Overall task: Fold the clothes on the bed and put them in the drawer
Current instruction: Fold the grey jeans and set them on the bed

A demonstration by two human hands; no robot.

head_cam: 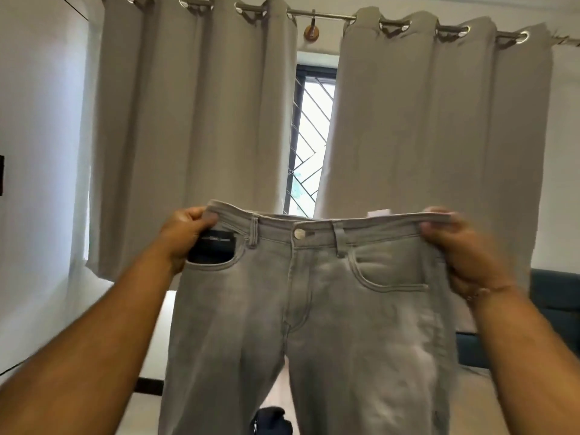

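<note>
A pair of light grey jeans (314,293) hangs in the air in front of me, front side toward me, button fastened, legs dropping out of the bottom of the view. My left hand (185,233) grips the left end of the waistband, thumb on top. My right hand (461,249) grips the right end of the waistband and looks blurred. The waistband is stretched flat between both hands. A dark garment (271,420) shows low between the two legs. No drawer is in view.
Grey curtains (194,130) hang behind the jeans, parted over a barred window (310,136). A dark teal headboard or sofa (555,309) stands at the right. A white wall (37,152) fills the left. A pale surface lies below the jeans.
</note>
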